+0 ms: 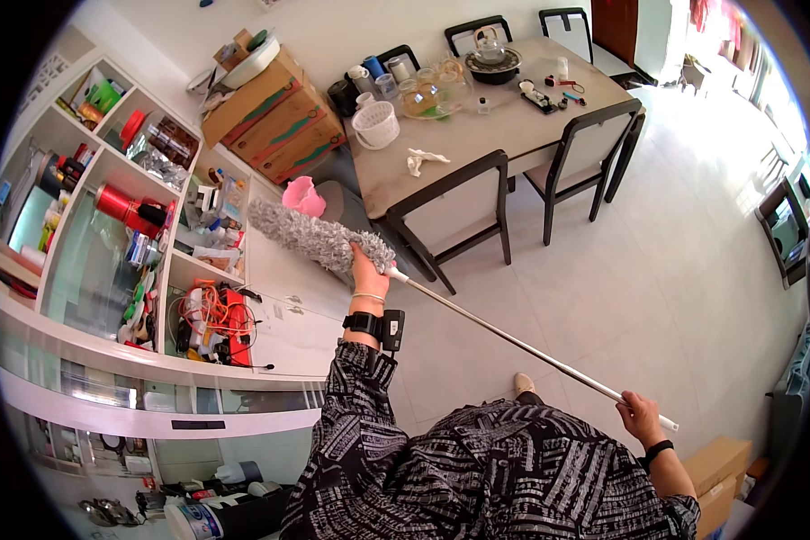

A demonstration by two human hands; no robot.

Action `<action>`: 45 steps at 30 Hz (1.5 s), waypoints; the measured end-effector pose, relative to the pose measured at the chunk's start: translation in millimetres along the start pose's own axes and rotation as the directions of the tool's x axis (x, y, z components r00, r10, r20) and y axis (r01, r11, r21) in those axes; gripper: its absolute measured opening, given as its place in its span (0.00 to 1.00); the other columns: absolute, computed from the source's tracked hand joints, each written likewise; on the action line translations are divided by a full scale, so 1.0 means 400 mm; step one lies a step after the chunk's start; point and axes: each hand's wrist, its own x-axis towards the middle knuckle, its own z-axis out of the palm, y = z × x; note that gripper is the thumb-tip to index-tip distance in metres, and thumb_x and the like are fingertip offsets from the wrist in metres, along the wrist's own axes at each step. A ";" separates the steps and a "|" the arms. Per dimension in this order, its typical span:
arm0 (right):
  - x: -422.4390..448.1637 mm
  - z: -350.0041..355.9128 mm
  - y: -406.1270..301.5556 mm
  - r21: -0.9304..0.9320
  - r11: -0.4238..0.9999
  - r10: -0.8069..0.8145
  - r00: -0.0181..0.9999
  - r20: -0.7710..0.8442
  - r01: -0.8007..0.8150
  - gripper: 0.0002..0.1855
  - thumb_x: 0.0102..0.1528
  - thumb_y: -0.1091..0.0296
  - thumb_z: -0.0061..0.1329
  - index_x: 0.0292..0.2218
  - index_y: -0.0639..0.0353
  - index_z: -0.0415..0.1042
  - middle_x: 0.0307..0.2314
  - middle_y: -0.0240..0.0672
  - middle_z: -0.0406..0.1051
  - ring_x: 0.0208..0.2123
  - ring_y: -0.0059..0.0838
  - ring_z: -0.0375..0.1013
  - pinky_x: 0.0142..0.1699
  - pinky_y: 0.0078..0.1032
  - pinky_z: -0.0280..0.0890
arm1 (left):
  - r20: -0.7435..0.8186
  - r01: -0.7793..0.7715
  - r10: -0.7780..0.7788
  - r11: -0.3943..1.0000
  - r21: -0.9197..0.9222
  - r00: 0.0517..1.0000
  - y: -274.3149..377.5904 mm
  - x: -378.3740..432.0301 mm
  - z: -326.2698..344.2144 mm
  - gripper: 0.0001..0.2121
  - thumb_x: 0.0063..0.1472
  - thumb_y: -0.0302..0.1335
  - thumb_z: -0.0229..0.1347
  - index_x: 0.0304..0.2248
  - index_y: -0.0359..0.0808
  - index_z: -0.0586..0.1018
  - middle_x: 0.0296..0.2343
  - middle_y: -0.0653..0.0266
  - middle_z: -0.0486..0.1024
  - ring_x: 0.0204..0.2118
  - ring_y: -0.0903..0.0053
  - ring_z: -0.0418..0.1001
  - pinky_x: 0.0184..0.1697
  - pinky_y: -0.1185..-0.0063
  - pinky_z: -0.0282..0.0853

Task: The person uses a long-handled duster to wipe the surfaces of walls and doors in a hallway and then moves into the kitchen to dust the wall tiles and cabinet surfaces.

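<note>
A long duster with a fluffy grey head point(310, 237) and a slim metal pole point(493, 322) slants across the view in both my hands. My left hand point(370, 264) grips the lower end of the fluffy head, just above the white collar point(397, 275). Lower right, my right hand point(640, 413) is closed around the pole near its white end cap point(668, 424). The tip of the head reaches toward the white shelf unit point(169, 260), in front of a pink bin point(304, 197). I cannot tell whether the tip touches the shelf.
Shelf compartments hold jars, a red canister point(118, 201) and tangled orange cables point(212, 304). Cardboard boxes point(283, 128) stand behind. A dining table point(385, 179) bears glassware, a white basket point(376, 125) and a glass teapot point(490, 50). Dark-framed chairs point(455, 202) stand around it. More boxes point(715, 466) sit lower right.
</note>
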 end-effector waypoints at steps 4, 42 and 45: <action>0.026 -0.029 0.070 -0.051 0.999 0.018 1.000 0.006 -0.018 0.08 0.50 0.64 0.54 0.30 0.55 0.70 0.19 0.37 0.71 0.20 0.40 0.71 0.25 0.33 0.65 | 0.025 0.044 -0.045 0.999 0.028 0.999 -0.027 0.032 0.012 0.21 0.64 0.53 0.40 0.42 0.45 0.70 0.33 0.68 0.70 0.32 0.69 0.68 0.28 0.66 0.64; 0.155 -0.056 0.197 -0.013 0.999 -0.028 0.994 0.107 0.030 0.10 0.53 0.60 0.51 0.27 0.56 0.69 0.14 0.38 0.68 0.18 0.43 0.69 0.24 0.37 0.61 | 0.115 0.012 -0.003 0.997 -0.077 0.993 -0.069 -0.067 0.088 0.33 0.57 0.57 0.48 0.50 0.37 0.65 0.43 0.61 0.69 0.44 0.66 0.69 0.48 0.62 0.69; 0.166 -0.049 0.201 -0.005 0.999 -0.043 0.995 0.092 0.044 0.10 0.53 0.60 0.51 0.27 0.56 0.69 0.14 0.38 0.68 0.18 0.44 0.69 0.24 0.37 0.61 | 0.112 -0.015 0.024 0.997 -0.074 0.993 -0.066 -0.088 0.105 0.34 0.55 0.57 0.51 0.49 0.35 0.66 0.42 0.61 0.70 0.41 0.67 0.70 0.49 0.64 0.69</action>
